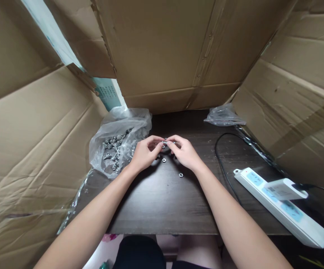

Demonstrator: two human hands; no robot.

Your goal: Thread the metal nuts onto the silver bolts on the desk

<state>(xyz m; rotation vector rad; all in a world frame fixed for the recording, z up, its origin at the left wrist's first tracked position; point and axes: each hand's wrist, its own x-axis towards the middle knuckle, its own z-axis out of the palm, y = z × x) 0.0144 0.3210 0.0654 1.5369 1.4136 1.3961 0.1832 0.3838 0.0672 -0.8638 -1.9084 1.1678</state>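
Observation:
My left hand and my right hand meet fingertip to fingertip above a dark wooden table. Between the pinched fingers sits a small metal bolt with a nut; both hands are closed on it. Two loose nuts lie on the table below the hands, one just under them and another nearer to me. To the left of my left hand a clear plastic bag lies open with several metal bolts and nuts in it.
Cardboard walls enclose the table on the left, back and right. A second, smaller clear bag lies at the back right. A white power strip with a white adapter plugged in and a black cable sit at the right.

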